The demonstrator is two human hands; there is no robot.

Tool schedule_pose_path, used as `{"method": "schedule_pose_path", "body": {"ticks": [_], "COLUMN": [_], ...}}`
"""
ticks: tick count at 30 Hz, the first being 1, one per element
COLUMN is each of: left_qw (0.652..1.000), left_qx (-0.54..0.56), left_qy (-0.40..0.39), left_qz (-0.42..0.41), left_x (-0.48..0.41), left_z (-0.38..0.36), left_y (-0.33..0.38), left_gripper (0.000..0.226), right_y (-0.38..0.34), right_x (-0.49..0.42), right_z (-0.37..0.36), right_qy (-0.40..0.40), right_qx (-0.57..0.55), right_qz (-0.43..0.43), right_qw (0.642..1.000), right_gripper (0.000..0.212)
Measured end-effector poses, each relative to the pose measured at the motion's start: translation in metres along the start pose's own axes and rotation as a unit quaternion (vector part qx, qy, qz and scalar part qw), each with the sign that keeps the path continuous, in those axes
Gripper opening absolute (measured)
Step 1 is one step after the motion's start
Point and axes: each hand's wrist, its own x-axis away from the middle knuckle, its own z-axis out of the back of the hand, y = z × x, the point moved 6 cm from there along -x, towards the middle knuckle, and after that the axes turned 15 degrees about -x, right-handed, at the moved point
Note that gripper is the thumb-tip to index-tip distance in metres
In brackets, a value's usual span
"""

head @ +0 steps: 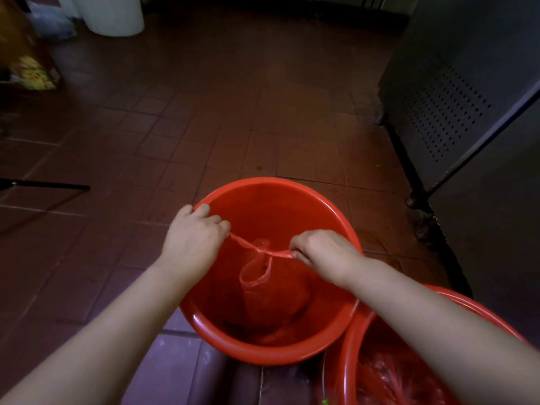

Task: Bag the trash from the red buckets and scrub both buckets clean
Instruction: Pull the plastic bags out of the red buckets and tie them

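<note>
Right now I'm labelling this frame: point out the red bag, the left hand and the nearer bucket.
red bag (264, 290), head view, bulging body.
left hand (194, 235), head view, back.
nearer bucket (344, 361), head view, left rim.

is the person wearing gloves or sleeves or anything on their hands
No gloves: the left hand and right hand are both bare. The left forearm and right forearm are bare too, no sleeve in view. No watch, bracelet or ring shows on either.
</note>
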Motion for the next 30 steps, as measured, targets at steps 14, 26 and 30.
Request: {"method": "schedule_pose_path", "body": {"ticks": [14,26,30], "left_qw": [0.996,0.991,0.995], "left_qx": [0.087,0.060,0.082], "left_qy": [0.023,0.059,0.011], "left_qz": [0.015,-0.104,-0.062], "left_x": [0.066,0.018,0.019], "left_z": [0.010,0.037,0.023], "left_y": [-0.068,0.035,0.060], "left_gripper": [0.031,0.022,0.017], "right_y": [0.049,0.038,0.054], "right_x": [0.071,0.097,0.154], "right_z": [0.037,0.032,0.038], "right_qy": [0.117,0.218,0.412], "right_qx": [-0.035,-0.207,-0.279], "right_qz": [0.059,-0.026,-0.087], "right_qw": [0.991,0.953,0.863], "right_gripper": [0.033,0.014,0.012]}}
